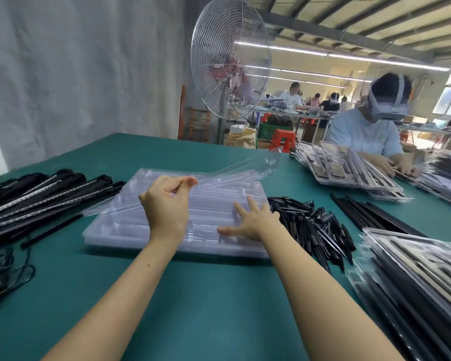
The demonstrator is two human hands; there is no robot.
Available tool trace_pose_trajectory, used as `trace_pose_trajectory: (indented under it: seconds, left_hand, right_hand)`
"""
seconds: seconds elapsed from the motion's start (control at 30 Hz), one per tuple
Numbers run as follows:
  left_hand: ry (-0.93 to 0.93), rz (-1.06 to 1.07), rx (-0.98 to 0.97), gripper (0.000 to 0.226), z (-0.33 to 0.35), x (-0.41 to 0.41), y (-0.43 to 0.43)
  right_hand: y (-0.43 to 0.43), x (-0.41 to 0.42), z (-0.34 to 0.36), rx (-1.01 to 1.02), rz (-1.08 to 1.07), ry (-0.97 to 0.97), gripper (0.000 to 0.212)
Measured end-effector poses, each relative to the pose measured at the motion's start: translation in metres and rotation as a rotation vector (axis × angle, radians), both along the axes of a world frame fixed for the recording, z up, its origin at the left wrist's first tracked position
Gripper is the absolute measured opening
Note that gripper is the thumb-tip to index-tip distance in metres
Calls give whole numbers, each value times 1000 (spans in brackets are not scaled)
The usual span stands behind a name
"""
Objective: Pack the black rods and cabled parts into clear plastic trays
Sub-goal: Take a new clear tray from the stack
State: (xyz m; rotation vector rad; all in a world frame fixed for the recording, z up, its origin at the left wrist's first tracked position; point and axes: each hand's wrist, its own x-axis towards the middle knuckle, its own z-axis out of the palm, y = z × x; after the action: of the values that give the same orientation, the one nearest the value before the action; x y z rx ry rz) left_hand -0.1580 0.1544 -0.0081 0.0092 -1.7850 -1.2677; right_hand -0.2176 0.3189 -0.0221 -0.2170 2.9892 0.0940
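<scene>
bare green table [219, 295] is left open between the near edge and the stack of clear trays [102, 234], and again behind the stack. the stack's left flank is crowded by heaped black rods [44, 196], its right flank by a pile of pointed black parts [310, 222] just beside it. above the stack, room is taken by the tilted tray [245, 165] pinched in the left hand [167, 201] and by the right hand [253, 220] laid flat. the near right corner is blocked by packed trays [414, 282].
</scene>
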Motion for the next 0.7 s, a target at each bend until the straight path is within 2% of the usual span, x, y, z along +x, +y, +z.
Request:
trace_pose_trajectory:
  seconds: [0.07, 0.17, 0.2, 0.27, 0.3, 0.4, 0.43, 0.5, 0.53, 0.6, 0.63, 0.7]
  left_hand:
    - [-13, -41, 109, 12, 3, -1, 3]
    - [97, -15, 584, 34, 34, 1, -13]
    - [173, 20, 574, 36, 46, 4, -24]
    - [253, -11, 308, 33, 59, 18, -34]
    - [193, -49, 171, 31, 56, 20, -34]
    - [-168, -263, -185, 15, 31, 18, -17]
    - [-304, -257, -362, 14, 21, 15, -12]
    - [-495, -145, -784, 47, 4, 7, -4]
    - [-537, -87, -915, 54, 0, 3, -1]
    - [-571, -29, -993, 45, 1, -5, 6]
    - [-561, 0, -1014, 38, 4, -11, 10]
    - [-532, 18, -1082, 34, 11, -22, 18]
  right_hand:
    - [0, -4, 2, 4, 6, -21, 99]
    - [-1, -6, 5, -9, 3, -50, 100]
    - [-1, -8, 8, -22, -3, -65, 100]
    - [-1, -11, 12, -51, -26, -75, 104]
    - [-1, -11, 13, -63, -32, -90, 107]
    - [-4, -8, 12, -88, -25, -94, 115]
    - [-4, -8, 10, -83, -37, -69, 115]
    - [-4, -9, 12, -115, -45, -72, 107]
    - [-2, -11, 15, -197, -49, -128, 96]
    - [0, -15, 22, -361, -63, -252, 66]
    - [-1, -18, 24, -370, -73, -268, 57]
    - [-4, -22, 24, -300, -115, -175, 51]
